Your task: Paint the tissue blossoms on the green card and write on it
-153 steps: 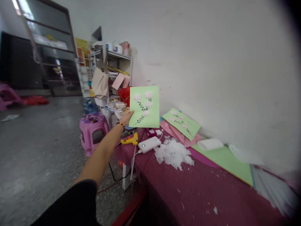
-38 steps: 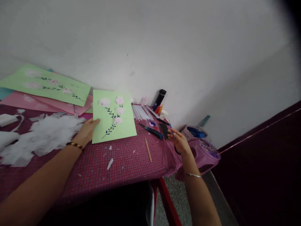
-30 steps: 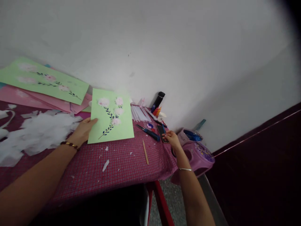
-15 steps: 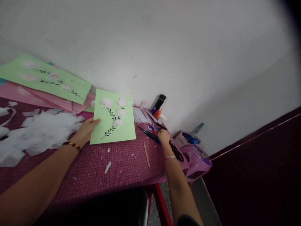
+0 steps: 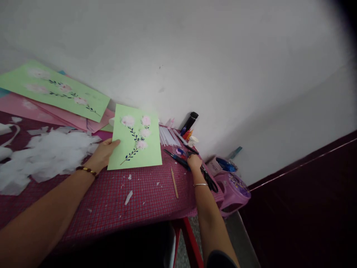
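Observation:
My left hand [image 5: 105, 152] grips a light green sheet of paper [image 5: 118, 149] by its left edge, thumb on top. The sheet is held tilted up above the table and carries fluffy pale pink flowers on a branch with dark blue leaves. At the right end of the table, my right hand [image 5: 194, 162] is closed among small tools, its fingertips hidden from me. Beside it are a long dark tool with a blue mark [image 5: 175, 158], a small round paint-stained piece [image 5: 179, 151] and black-handled scissors [image 5: 209, 180]. A wooden stick [image 5: 174, 182] lies nearer me.
White tissue pieces [image 5: 55, 152] are heaped at left, before another flowered green sheet [image 5: 69, 93] and pink papers [image 5: 41, 109]. White sticks [image 5: 169, 137], a black bottle [image 5: 190, 123] and small coloured tubes [image 5: 187, 134] stand by the wall. A pink stool [image 5: 231, 193] is at right.
The view has shifted very slightly. Both hands stay in nearly the same places, the left still on the green sheet and the right still among the tools.

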`<state>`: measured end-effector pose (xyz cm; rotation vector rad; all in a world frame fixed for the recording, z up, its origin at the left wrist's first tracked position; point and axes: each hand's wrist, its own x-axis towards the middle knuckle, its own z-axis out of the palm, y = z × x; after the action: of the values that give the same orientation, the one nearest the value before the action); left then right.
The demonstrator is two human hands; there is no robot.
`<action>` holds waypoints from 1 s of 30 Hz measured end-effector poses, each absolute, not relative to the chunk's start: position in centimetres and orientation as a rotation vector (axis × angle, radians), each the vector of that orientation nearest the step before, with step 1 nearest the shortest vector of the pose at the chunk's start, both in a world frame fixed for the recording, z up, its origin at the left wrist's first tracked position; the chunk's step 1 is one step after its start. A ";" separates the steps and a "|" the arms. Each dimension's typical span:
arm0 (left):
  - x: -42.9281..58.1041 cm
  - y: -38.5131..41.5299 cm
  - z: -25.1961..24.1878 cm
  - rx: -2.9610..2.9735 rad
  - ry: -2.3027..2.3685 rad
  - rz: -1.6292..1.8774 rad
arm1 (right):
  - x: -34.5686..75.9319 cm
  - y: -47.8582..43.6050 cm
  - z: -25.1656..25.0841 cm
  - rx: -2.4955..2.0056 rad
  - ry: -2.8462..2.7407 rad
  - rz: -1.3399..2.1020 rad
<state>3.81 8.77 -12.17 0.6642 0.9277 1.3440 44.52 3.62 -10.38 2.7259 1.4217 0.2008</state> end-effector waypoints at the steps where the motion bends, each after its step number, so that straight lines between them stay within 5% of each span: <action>1: 3.8 8.8 -12.2 0.666 0.929 1.342 | 44.6 3.6 -10.4 2.726 1.425 0.192; 15: 3.7 8.5 -11.9 0.684 0.945 1.363 | 47.3 2.0 -7.4 2.751 1.544 0.222; 30: 3.4 7.5 -11.7 0.692 1.190 1.194 | 52.7 11.1 -8.5 2.639 1.633 -0.045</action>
<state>3.35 7.54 -11.65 0.6922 1.1896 1.1944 52.71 11.13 -8.51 2.6394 1.6327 -0.0446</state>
